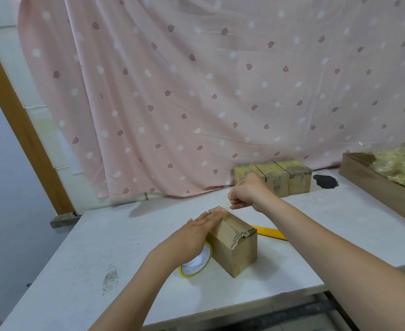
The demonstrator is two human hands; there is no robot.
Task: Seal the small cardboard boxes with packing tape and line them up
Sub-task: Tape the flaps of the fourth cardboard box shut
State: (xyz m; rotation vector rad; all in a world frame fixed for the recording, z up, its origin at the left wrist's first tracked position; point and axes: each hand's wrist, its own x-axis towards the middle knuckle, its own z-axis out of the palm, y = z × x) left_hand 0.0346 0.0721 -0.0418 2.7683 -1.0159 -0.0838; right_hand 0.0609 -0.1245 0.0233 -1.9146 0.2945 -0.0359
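My left hand (198, 231) lies flat with straight fingers pressed on the top of the small brown cardboard box (232, 244), which stands about midway across the white bench (101, 235), nearer its front edge than its back. The box's top flaps look torn and ragged on the side facing me. Touching the box's left side, partly under my left wrist, leans a roll of clear yellowish packing tape (196, 265) with a white core. My right hand (247, 193) hovers just past the box with its fingers curled into a loose fist; whether it pinches a strip of tape I cannot tell. A flat yellow tool (269, 232) lies on the bench just behind the box, to its right. Along the back edge, against the pink leaf-patterned curtain (196, 91), three taped brown cardboard boxes (282, 177) stand side by side, touching. At the right edge sits a wooden tray (373, 185) of pale shredded filling (402, 163).
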